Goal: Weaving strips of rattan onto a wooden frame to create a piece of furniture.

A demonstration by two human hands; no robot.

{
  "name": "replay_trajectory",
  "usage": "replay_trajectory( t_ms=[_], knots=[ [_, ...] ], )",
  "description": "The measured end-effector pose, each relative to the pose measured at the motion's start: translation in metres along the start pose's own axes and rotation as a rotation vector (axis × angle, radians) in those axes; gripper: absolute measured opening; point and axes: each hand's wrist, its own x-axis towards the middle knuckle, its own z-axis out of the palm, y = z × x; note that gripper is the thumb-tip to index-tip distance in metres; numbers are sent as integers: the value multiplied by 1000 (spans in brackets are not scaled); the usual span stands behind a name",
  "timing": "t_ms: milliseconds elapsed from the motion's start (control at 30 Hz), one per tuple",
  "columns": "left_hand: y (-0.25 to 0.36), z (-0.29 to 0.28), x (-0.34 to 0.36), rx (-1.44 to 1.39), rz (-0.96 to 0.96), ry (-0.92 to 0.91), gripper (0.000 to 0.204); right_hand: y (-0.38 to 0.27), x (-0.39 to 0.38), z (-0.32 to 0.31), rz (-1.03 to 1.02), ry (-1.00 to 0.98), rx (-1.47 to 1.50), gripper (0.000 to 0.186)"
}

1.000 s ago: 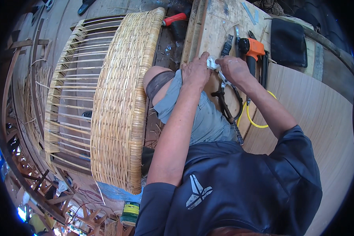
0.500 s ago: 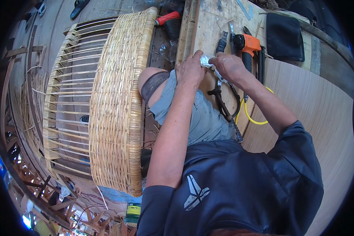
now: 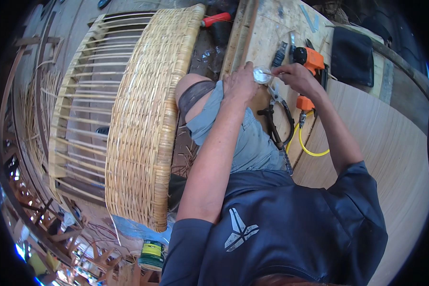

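Note:
My left hand [image 3: 239, 85] is closed around the side of a small, round, silvery-white container [image 3: 262, 75] above the workbench's near edge. Between the fingertips of my right hand [image 3: 296, 78] is a thin stick [image 3: 273, 74], its far end at the container's top. What is inside the container is too small to make out. Just below my hands lie pliers [image 3: 276, 97] with dark handles. Beside my right hand rests an orange and black nail gun [image 3: 311, 58], partly hidden by my wrist.
A large woven rattan frame [image 3: 145, 114] stands to my left. The wooden bench [image 3: 267, 28] holds a black pouch [image 3: 352, 55] and metal strips. A yellow hose [image 3: 312, 151] loops by a light wood-grain board [image 3: 367, 133]. A red-handled tool [image 3: 216, 19] lies beyond the frame.
My right hand has drawn back a little to the right from the container, and the thin stick now shows. The whole view has shifted slightly.

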Motion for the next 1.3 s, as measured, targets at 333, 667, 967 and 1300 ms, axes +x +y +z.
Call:
replay_trajectory(
  t_ms=[333, 667, 967, 1300],
  knots=[
    [4, 35, 11, -119, -10, 111, 32, 27, -15, -14, -71, -24, 50, 22],
    [-34, -87, -75, -175, 329, 744, 12, -30, -13, -6, -142, 284, 716, 28],
    [-244, -190, -197, 19, -520, 657, 27, -175, 54, 112, -562, -165, 734, 16],
    [-264, -179, -141, 253, -587, 387, 24, -250, 42, 193, -559, -276, 565, 17]
  ],
)
